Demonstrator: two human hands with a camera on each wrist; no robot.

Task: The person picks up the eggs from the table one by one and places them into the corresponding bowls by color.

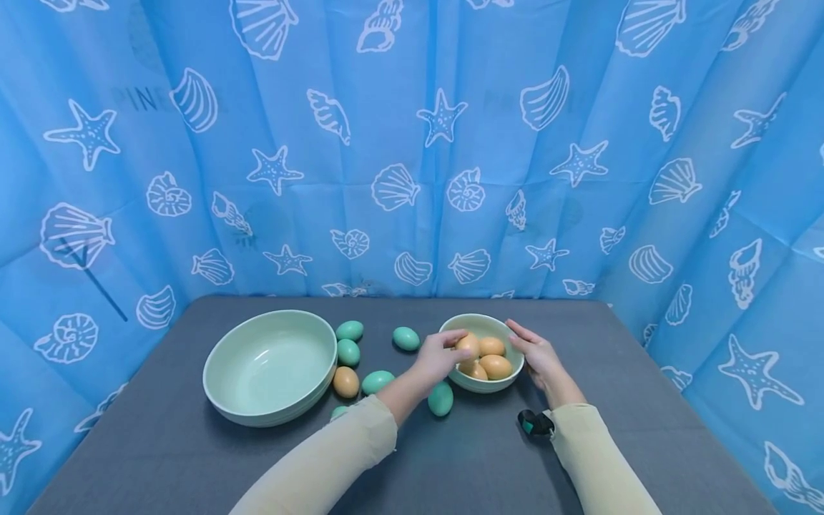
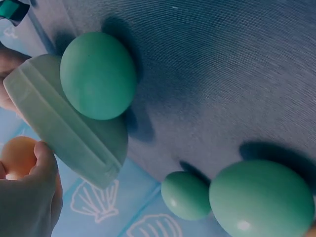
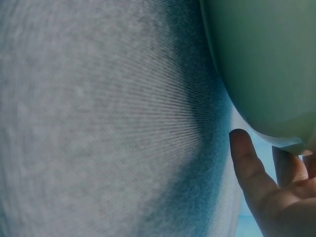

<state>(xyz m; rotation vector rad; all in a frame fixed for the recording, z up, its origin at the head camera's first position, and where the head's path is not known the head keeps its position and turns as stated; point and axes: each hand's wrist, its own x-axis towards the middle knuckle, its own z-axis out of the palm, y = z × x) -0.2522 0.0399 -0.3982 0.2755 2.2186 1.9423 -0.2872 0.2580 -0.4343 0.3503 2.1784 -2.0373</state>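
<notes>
A small pale-green bowl on the right of the table has several brown eggs in it. My left hand reaches over its left side and pinches a brown egg between thumb and fingers. At the bowl's right side my right hand holds the rim; its fingers touch the wall there, partly hidden by the bowl. Beside the bowl, below my left wrist, lies a green egg. Another green egg sits behind my left hand.
A large pale-green bowl stands at the left with nothing in it. Between the bowls lie a brown egg and several green eggs, one partly behind my left sleeve. A blue shell-patterned curtain surrounds the grey table.
</notes>
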